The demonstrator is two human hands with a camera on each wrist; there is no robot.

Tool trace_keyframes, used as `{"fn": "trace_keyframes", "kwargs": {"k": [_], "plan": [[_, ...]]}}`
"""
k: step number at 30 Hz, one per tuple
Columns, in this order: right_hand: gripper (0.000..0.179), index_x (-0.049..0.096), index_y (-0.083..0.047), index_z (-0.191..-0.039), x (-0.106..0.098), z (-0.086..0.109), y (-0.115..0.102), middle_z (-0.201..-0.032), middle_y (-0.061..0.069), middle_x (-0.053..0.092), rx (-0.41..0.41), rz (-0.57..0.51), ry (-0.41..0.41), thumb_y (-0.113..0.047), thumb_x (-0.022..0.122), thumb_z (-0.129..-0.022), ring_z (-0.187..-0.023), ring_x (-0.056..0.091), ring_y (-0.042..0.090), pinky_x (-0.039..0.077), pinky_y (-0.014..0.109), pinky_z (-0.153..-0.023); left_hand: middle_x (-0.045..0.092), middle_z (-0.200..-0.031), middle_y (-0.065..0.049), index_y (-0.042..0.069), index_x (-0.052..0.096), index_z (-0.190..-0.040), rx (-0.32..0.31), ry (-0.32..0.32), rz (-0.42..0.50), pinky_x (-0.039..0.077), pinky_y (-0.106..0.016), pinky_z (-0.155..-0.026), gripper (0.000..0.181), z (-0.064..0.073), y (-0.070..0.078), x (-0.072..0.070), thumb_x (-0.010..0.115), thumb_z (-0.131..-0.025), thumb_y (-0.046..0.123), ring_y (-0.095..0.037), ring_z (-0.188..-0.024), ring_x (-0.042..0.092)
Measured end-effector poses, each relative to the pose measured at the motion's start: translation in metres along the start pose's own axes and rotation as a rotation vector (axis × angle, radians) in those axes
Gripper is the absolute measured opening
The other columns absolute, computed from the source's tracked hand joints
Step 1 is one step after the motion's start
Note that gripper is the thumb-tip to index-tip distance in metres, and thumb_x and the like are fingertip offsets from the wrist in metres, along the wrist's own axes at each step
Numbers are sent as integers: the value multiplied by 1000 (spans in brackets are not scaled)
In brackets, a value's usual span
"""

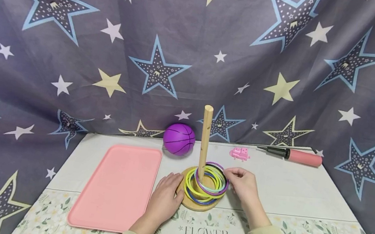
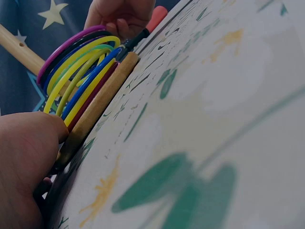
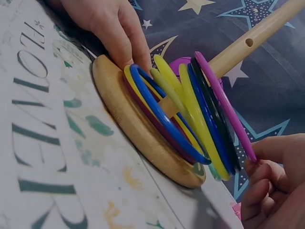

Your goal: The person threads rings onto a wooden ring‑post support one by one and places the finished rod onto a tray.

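A ring-toss stand has a round wooden base (image 1: 195,206) and an upright wooden post (image 1: 204,140). Several thin rings in yellow, blue, black, mint and dark red lie loosely stacked around the post, some tilted. My left hand (image 1: 164,197) holds the base at its left edge, thumb toward the front. At the right side of the stack, my right hand (image 1: 244,184) pinches the rim of a purple ring (image 3: 224,102) between thumb and finger. That ring is the topmost, slanted, and still encircles the post.
A pink tray (image 1: 117,187) lies left of the stand. Behind are a purple ball (image 1: 179,139), a small pink toy (image 1: 239,154) and a hand pump with a pink barrel (image 1: 304,158). A star-patterned curtain (image 1: 166,19) hangs along the table's back edge.
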State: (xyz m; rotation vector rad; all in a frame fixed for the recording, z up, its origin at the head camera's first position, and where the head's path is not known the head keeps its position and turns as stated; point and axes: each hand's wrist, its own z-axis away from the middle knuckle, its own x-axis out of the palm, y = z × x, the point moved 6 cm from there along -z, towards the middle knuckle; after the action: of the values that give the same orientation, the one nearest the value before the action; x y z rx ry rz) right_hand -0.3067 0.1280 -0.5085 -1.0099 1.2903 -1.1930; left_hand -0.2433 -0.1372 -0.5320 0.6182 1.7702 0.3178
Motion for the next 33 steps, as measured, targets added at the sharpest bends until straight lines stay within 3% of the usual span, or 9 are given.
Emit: {"fn": "trace_keyframes", "kwargs": {"k": [11,27,33], "plan": [[21,78,3,-109,4,-1,9,-81,4,71,6,0,-34,-15,81,-99,-61,54,11,46,21,-50,58,-160,-21,-2,59,-155,-3,-10,-1,29,-58,-133,53,0,-1,1,66,-107,19,-42,-155,46],[29,78,2,-116,-2,-1,13,-77,0,65,33,1,4,-23,80,-103,-62,55,10,45,21,-50,58,-160,-21,-2,60,-155,-8,-9,-1,28,-57,-133,53,4,-1,-1,66,-107,19,-42,-156,45],[29,77,4,-115,-5,1,8,-80,2,64,-1,-6,18,-22,80,-103,-58,55,9,47,21,-49,57,-160,-21,-2,59,-156,7,-16,1,28,-58,-133,53,1,-1,-1,66,-107,19,-42,-156,45]]}}
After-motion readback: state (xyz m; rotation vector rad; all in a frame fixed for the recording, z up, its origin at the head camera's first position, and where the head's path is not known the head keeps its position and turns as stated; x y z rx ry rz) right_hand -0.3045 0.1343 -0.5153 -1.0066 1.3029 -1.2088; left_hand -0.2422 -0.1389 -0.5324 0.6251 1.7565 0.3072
